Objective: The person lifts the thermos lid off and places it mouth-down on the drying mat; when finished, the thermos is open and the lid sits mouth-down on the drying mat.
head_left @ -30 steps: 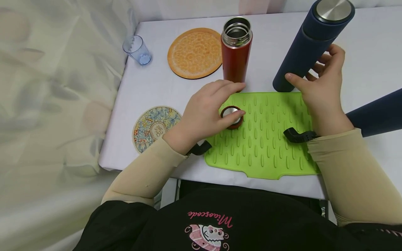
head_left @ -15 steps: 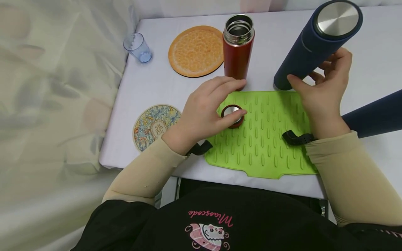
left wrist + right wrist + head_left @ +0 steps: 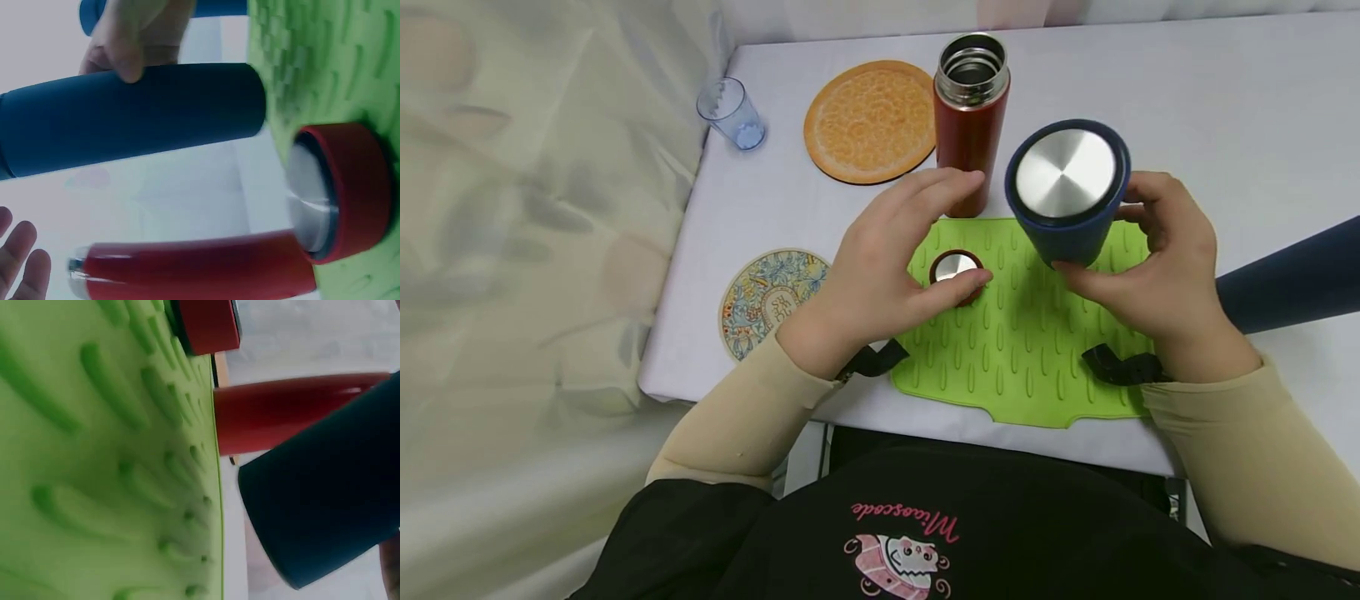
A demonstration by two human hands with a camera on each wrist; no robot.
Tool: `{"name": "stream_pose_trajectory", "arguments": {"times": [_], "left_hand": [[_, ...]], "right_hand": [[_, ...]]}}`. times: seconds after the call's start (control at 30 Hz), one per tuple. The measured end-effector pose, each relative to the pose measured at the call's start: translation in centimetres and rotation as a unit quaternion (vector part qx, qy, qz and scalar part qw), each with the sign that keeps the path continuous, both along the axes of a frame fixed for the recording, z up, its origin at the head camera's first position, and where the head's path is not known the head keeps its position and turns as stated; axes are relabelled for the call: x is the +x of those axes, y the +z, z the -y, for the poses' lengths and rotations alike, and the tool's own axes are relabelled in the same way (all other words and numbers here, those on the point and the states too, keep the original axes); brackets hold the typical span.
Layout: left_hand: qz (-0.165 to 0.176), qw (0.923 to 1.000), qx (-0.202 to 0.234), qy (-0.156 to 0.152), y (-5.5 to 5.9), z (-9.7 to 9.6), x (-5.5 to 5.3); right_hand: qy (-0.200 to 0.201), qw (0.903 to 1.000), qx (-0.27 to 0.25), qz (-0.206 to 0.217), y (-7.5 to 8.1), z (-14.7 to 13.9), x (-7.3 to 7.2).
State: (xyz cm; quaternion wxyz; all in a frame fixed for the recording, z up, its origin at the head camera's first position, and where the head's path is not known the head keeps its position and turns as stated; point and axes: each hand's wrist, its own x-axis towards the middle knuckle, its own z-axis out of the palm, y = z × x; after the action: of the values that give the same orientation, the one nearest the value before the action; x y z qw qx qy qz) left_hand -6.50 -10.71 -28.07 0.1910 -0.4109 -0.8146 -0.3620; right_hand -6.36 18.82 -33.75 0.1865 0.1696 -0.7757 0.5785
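My right hand (image 3: 1165, 267) grips a navy blue thermos bottle (image 3: 1066, 175) with a brushed steel top. The bottle is held up over the green ridged mat (image 3: 1030, 367), its base apart from the mat in the right wrist view (image 3: 325, 487). My left hand (image 3: 880, 258) has its fingers spread and holds nothing. Its thumb lies in front of a red cap (image 3: 953, 265) with a steel top that sits on the mat; I cannot tell whether they touch. Just behind that hand stands a red thermos bottle (image 3: 972, 142), its steel mouth uncovered.
An orange round mat (image 3: 868, 121) lies behind the left hand, near the red bottle. A blue glass (image 3: 733, 117) stands at the back left. A patterned round coaster (image 3: 767, 300) lies partly under the left arm. Another navy cylinder (image 3: 1292, 271) shows behind the right wrist.
My right hand has brought the navy thermos bottle from the mat's back right edge to the left and nearer, over the mat. The left hand has barely moved.
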Motion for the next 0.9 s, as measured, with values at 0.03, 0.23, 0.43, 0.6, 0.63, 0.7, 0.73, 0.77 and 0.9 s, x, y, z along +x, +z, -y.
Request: {"name": "stream_pose_trajectory", "arguments": {"times": [0.03, 0.23, 0.43, 0.6, 0.63, 0.7, 0.73, 0.77, 0.9], "left_hand": [[0.000, 1.0000, 0.003, -0.005, 0.4, 0.0, 0.1], [-0.005, 0.9979, 0.012, -0.063, 3.0, 0.1, 0.8], [0.001, 0.9941, -0.012, -0.108, 4.5, 0.0, 1.4], [0.030, 0.9906, -0.046, -0.125, 4.8, -0.1, 1.8], [0.031, 0.9899, -0.050, -0.129, 4.8, -0.1, 1.9], [0.029, 0.9886, -0.058, -0.136, 4.9, 0.0, 2.0], [0.029, 0.9881, -0.061, -0.138, 4.9, 0.0, 2.0], [0.029, 0.9875, -0.064, -0.141, 5.0, 0.1, 2.1], [0.029, 0.9862, -0.087, -0.138, 5.4, 0.6, 2.3]], "right_hand": [[0.013, 0.9997, 0.021, 0.001, 0.2, -0.1, 0.2], [0.080, 0.9913, 0.104, -0.002, 1.0, -0.4, 0.9], [0.124, 0.9820, 0.143, -0.002, 1.8, -0.5, 1.2], [0.155, 0.9737, 0.165, -0.022, 2.1, -0.5, 1.3], [0.159, 0.9722, 0.170, -0.027, 2.2, -0.5, 1.3], [0.161, 0.9696, 0.181, -0.035, 2.2, -0.5, 1.4], [0.160, 0.9685, 0.187, -0.038, 2.2, -0.5, 1.5], [0.157, 0.9678, 0.193, -0.039, 2.2, -0.5, 1.5], [0.136, 0.9667, 0.213, -0.040, 2.4, -0.5, 1.8]]}}
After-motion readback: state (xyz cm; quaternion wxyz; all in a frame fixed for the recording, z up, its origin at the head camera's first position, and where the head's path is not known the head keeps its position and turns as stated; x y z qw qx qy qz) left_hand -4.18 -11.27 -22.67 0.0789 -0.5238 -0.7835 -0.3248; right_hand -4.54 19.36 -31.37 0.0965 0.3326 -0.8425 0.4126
